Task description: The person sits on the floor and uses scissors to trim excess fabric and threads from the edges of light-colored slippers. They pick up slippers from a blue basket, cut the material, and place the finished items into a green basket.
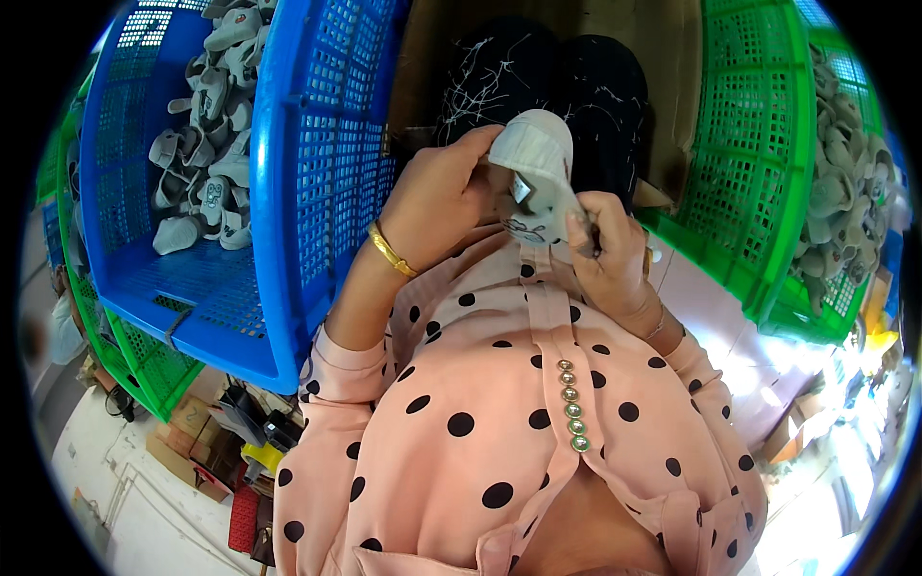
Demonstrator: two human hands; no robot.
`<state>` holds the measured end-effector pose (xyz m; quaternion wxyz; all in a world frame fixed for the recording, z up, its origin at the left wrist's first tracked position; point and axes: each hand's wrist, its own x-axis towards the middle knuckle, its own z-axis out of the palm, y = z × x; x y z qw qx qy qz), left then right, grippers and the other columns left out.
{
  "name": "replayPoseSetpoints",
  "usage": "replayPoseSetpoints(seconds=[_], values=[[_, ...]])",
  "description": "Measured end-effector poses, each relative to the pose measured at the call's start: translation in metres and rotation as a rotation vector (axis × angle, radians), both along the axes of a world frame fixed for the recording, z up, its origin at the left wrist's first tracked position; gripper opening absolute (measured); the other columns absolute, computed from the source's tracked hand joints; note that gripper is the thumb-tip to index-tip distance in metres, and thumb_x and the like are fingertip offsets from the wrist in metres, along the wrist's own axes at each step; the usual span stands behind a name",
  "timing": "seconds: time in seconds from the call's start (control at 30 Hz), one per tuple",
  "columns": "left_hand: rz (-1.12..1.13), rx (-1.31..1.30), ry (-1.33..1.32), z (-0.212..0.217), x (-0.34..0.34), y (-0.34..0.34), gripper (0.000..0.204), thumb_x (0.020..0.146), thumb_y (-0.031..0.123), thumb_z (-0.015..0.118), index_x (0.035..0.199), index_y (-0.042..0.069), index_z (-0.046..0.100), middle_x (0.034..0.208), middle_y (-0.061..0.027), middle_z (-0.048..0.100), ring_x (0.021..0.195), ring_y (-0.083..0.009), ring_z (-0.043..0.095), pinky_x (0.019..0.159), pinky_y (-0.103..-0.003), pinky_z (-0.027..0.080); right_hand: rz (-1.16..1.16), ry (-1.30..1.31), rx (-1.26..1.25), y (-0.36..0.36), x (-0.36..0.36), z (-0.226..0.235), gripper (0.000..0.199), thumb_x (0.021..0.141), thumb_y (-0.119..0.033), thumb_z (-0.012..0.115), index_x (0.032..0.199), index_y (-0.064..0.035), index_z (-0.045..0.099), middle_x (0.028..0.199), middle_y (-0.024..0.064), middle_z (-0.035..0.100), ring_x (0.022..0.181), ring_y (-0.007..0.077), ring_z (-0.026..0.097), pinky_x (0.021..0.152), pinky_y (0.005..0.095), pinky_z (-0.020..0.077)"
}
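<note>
Left of the fingers a blue crate (317, 173) holds grey shoes (206, 125); right, a green crate (759, 163) holds more.

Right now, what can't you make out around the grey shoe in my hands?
- Grey shoe, head view: its lower part is covered by the right hand and its near side by the left hand.
- What the right hand's fingertips pinch: too small and hidden by the fingers.
- Green basket: its far side is cut off by the fisheye rim, and its grey shoes blur.
- Blue basket: its top is cut off by the upper edge.
</note>
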<state>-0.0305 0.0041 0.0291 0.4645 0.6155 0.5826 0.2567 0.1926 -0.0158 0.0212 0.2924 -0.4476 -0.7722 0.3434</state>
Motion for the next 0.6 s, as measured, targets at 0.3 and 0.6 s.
replayPoseSetpoints(seconds=[0.3, 0.6], values=[[-0.442, 0.382, 0.554, 0.016, 0.016, 0.013, 0.023, 0.085, 0.008, 0.056, 0.106, 0.010, 0.065, 0.073, -0.0104, 0.067, 0.072, -0.0310, 0.065, 0.066, -0.040, 0.050, -0.109, -0.350, 0.061, 0.017, 0.001, 0.028, 0.057, 0.074, -0.030, 0.077, 0.119, -0.0054, 0.052, 0.064, 0.0069, 0.063, 0.058, 0.0228, 0.066, 0.052, 0.0301, 0.0503], [-0.443, 0.768, 0.629, 0.007, 0.049, 0.033, 0.014, 0.073, 0.015, 0.075, 0.080, 0.015, 0.063, 0.081, -0.0011, 0.067, 0.097, -0.0189, 0.060, 0.104, -0.039, 0.038, -0.139, -0.309, -0.248, 0.019, 0.040, -0.008, 0.021, 0.083, -0.017, 0.058, 0.091, 0.0021, 0.061, 0.064, 0.0192, 0.059, 0.061, 0.0364, 0.059, 0.058, 0.0390, 0.0478]])
